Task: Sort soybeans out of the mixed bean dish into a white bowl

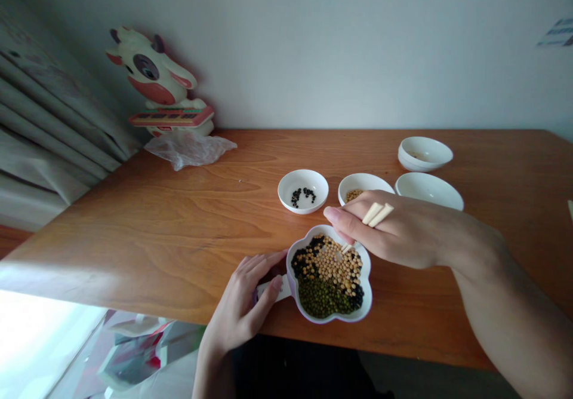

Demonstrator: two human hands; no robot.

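My left hand (250, 294) grips the short handle of a white, wavy-rimmed bowl (367, 300) near the table's front edge. Inside lie yellow soybeans (333, 261), green mung beans (322, 297) and black beans (357, 298). Over the bowl's right rim, my right hand (385, 226) is closed around a pair of chopsticks (378, 214), their tips down among the soybeans. Whether a bean is pinched between the tips I cannot make out. Just behind, a small white bowl (286, 191) holds black beans, and another white bowl (364, 180), partly hidden by my right hand, holds soybeans.
A third white bowl (430, 187) sits behind my right wrist, with stacked white bowls (425, 154) farther back. At the wooden table's (179, 232) back left stand a cow-shaped toy keyboard (161, 82) and a crumpled plastic bag (190, 150). A curtain (40, 130) hangs at left.
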